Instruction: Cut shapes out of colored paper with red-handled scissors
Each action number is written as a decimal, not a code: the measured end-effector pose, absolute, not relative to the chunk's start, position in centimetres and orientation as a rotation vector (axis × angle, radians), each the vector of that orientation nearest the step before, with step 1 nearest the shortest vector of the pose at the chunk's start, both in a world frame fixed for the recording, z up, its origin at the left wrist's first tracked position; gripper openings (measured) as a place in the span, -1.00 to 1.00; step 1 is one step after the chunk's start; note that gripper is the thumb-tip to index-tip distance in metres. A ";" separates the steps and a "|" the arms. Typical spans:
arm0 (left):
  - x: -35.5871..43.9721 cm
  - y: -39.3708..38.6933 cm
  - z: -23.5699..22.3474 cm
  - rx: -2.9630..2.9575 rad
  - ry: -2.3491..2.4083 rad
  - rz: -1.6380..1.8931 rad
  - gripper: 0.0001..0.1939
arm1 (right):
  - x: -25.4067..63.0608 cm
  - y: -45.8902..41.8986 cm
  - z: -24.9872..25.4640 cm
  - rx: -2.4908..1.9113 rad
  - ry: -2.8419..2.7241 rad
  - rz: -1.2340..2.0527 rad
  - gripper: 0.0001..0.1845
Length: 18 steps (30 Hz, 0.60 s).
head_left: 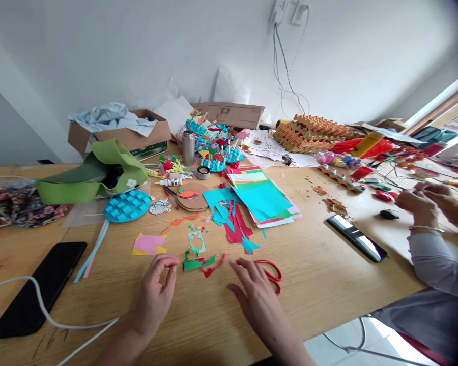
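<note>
My left hand (157, 292) is raised over the near side of the table, its thumb and index fingertips brought together in a pinch. Anything between them is too small to make out. Right by those fingertips lie green paper scraps (192, 264) and a curved red strip (216, 267). My right hand (254, 292) is spread flat and holds nothing. Red-handled scissors (277, 277) lie beside it, partly hidden by the fingers. Just beyond are a pale blue paper piece with a cut-out (202, 242) and pink paper on yellow (149, 244).
Stacked coloured paper (261, 201), cardboard discs (198, 202) and a blue woven oval (127, 206) lie farther back. A black phone (41, 287) and white cable (41, 300) are on the left. Another phone (356, 238) lies near a co-worker's hands (423, 203) on the right.
</note>
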<state>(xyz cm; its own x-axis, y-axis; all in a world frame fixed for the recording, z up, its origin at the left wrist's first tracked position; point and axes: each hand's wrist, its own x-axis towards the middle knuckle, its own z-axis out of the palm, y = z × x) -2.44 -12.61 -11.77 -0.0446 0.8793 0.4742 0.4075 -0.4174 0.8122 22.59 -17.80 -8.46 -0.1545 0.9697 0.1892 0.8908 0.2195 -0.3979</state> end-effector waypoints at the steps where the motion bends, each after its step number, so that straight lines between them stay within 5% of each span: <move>1: -2.4 -12.6 -11.8 1.807 1.361 1.461 -0.90 | 21.2 -17.4 -8.2 -1.684 -2.152 0.302 -0.48; 4: -2.5 -12.6 -12.1 1.817 1.371 1.483 -0.89 | 17.1 -15.4 -7.9 -1.576 -2.306 0.376 -0.27; 9: -2.9 -12.4 -12.2 1.827 1.388 1.501 -0.89 | 13.8 -13.1 -9.6 -1.552 -2.385 0.392 -0.19; 18: -2.6 -12.8 -11.5 1.762 1.401 1.523 -0.91 | 17.1 -15.8 -8.4 -1.396 -2.253 0.486 -0.55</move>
